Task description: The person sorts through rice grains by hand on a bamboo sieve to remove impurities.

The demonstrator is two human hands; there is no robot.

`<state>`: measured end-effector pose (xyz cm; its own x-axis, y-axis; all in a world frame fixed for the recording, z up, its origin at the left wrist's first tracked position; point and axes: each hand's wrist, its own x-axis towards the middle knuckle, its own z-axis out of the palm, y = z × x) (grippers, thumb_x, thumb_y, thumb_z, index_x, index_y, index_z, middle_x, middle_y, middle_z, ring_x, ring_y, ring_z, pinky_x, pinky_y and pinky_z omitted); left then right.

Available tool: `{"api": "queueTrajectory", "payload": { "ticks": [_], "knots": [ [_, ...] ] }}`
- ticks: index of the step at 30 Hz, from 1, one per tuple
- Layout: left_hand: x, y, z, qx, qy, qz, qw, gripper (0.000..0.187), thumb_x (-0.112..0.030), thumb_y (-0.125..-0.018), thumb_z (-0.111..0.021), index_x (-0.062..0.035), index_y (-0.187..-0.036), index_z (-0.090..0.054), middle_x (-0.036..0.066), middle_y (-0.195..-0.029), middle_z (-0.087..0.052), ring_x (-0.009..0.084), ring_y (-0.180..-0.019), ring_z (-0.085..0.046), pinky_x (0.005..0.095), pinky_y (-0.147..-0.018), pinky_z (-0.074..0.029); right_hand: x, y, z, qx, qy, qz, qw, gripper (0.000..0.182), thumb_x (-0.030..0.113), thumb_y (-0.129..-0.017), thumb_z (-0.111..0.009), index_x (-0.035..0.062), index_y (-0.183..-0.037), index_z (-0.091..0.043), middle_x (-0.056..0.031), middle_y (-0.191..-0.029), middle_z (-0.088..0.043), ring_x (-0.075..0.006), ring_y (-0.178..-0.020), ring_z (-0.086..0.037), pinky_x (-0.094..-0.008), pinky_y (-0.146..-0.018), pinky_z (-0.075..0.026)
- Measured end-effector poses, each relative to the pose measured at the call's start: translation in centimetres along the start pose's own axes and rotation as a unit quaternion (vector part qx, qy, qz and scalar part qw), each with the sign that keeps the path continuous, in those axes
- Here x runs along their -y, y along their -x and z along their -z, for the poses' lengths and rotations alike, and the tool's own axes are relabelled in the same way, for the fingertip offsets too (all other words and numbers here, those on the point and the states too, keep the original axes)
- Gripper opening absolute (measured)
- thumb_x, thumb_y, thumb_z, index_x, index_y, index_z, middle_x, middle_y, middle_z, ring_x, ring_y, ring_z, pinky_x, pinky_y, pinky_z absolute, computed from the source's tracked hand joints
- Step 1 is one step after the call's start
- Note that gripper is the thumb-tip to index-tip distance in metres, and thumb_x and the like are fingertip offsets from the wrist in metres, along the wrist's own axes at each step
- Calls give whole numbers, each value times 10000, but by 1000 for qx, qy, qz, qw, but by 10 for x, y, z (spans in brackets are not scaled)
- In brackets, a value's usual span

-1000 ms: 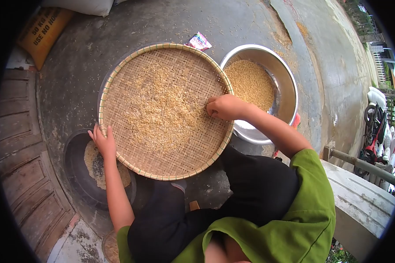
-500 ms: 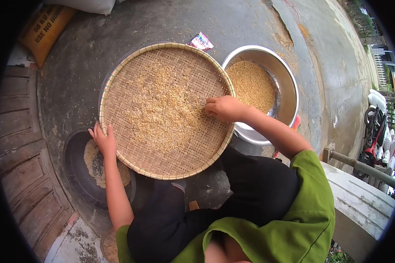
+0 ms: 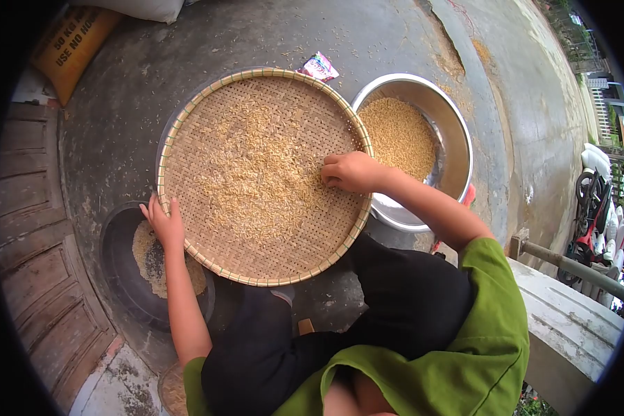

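A round woven bamboo winnowing tray (image 3: 298,97) lies across the middle of the head view, just in front of my knees. Unhusked-looking grain (image 3: 256,180) is spread thinly over its centre. My left hand (image 3: 165,223) is closed on the tray's left rim, with the thumb on the inner side. Over the right part of the tray, my right hand (image 3: 353,172) is closed with its fingertips pinched together at the edge of the grain. Whatever lies between those fingertips is hidden or too small to name.
A steel basin (image 3: 457,132) with more grain (image 3: 399,132) stands beside the tray on the right. A dark basin (image 3: 118,277) with pale grain sits at lower left. A small packet (image 3: 319,67) lies beyond the tray. An orange sack (image 3: 73,52) rests at upper left, near a wooden door (image 3: 38,222).
My right hand has shifted very slightly left, its fingertips still pinched at the grain. My left hand stays on the rim.
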<state>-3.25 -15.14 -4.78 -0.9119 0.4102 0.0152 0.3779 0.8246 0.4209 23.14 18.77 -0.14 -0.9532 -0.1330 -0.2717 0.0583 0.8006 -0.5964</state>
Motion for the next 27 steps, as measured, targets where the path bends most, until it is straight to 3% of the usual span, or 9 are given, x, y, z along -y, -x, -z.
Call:
{"api": "queueTrajectory", "payload": {
  "ticks": [9,13,15,18,21,23,25,26,27],
  "knots": [
    [2,0,-2,-9,0,-8,1000,464,-249,-827,-556,33,-1183,-460,157,-1306,-390,379,-1306,-143,440,-1056,-157,6,11,4,-19,47,0,999,119,184,-802,-558,78,-851,-534,-86,-865,-539,-281,-757,-580,-380,-656,-469],
    [4,-1,-4,-16,5,-5,1000,460,-251,-824,-558,33,-1174,-468,160,-1306,-391,382,-1305,-148,444,-1056,-157,-4,45,31,-184,-61,-125,973,83,116,-783,-565,56,-837,-546,-100,-833,-536,-275,-757,-564,-351,-666,-464],
    [3,0,-3,-17,6,-5,1000,456,-252,-824,-558,30,-1172,-472,160,-1309,-390,381,-1305,-148,445,-1055,-157,-24,65,39,-192,-68,-203,958,90,114,-766,-589,44,-811,-553,-106,-787,-537,-263,-750,-564,-347,-658,-455],
    [3,0,-3,-18,3,-5,1000,450,-255,-824,-557,23,-1169,-478,159,-1313,-387,380,-1306,-148,445,-1055,-157,-66,95,31,-128,-13,-322,938,149,149,-730,-642,42,-784,-553,-111,-734,-546,-270,-748,-564,-352,-651,-445],
    [1,1,-2,-17,1,-3,1000,442,-255,-829,-551,19,-1169,-481,156,-1316,-386,379,-1307,-148,446,-1056,-156,-92,114,11,-151,33,-399,904,157,146,-715,-657,43,-756,-545,-117,-759,-562,-284,-763,-565,-367,-665,-443],
    [1,1,-1,-16,-2,-4,1000,437,-253,-833,-545,18,-1169,-481,156,-1315,-386,379,-1306,-148,447,-1056,-155,-104,114,-1,-158,28,-409,898,131,152,-744,-630,49,-801,-573,-123,-783,-576,-302,-755,-564,-379,-669,-446],
    [5,0,-4,-14,1,-3,1000,414,-237,-857,-511,20,-1178,-474,154,-1311,-392,377,-1306,-150,439,-1057,-157,-114,112,-12,-270,-59,-370,887,159,179,-796,-583,68,-908,-605,-121,-823,-593,-281,-745,-579,-376,-670,-454],
    [9,-1,-7,-13,3,-5,1000,414,-237,-857,-511,20,-1178,-474,154,-1311,-392,377,-1306,-150,439,-1057,-157,-84,99,8,-247,-174,-417,857,279,230,-860,-520,33,-1052,-566,-154,-864,-602,-267,-761,-596,-373,-675,-461],
    [13,-2,-9,-14,-2,-6,1000,401,-230,-869,-491,17,-1184,-473,153,-1309,-395,377,-1306,-151,434,-1057,-158,-66,87,16,-249,-174,-418,856,279,230,-860,-520,33,-1052,-566,-154,-864,-602,-267,-761,-596,-373,-675,-461]
  ]
}}
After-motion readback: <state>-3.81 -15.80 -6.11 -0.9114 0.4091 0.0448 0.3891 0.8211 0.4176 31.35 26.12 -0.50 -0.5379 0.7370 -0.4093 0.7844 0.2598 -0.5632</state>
